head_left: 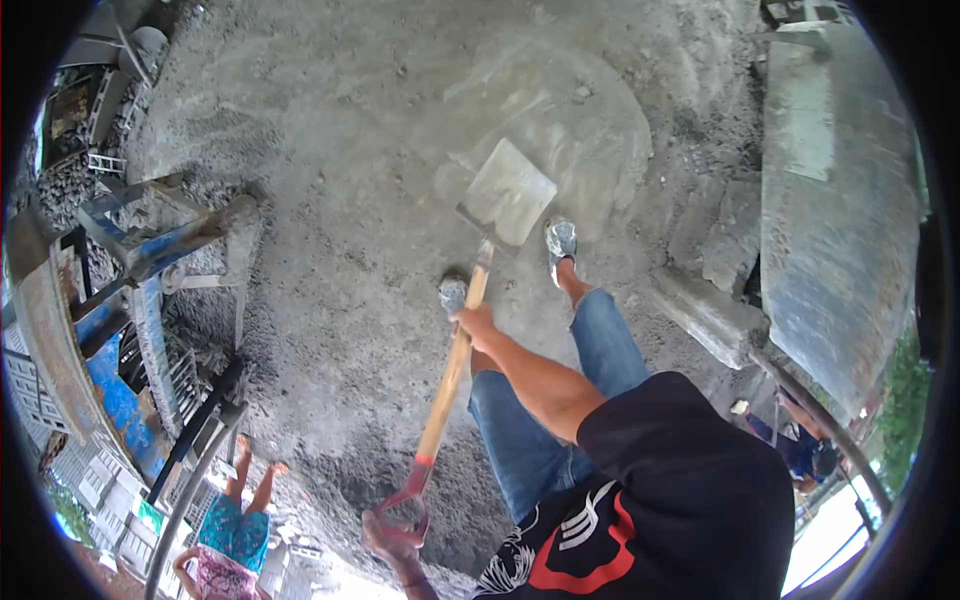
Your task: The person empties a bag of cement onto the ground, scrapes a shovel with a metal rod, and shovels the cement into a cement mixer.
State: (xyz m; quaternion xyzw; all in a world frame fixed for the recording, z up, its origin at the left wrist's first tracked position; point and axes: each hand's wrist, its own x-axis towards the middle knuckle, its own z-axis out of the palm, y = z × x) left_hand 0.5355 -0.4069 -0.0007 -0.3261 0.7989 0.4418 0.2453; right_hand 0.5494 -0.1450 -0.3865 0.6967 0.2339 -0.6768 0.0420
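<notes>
A shovel with a flat, pale blade [508, 190] and a wooden shaft [445, 397] slants across the middle of the head view. My right hand [474, 325] is wrapped round the shaft below the blade. At the shaft's other end, my left hand [388, 537] holds the red D-shaped handle [408, 497]. The blade lies flat at the grey ground, just ahead of my two dusty shoes [562, 240].
Rusty blue metal frames [150, 250] stand at the left. A large worn metal panel [835, 200] and concrete blocks [705, 315] are at the right. One person [235, 525] is at lower left, another [800, 445] at lower right.
</notes>
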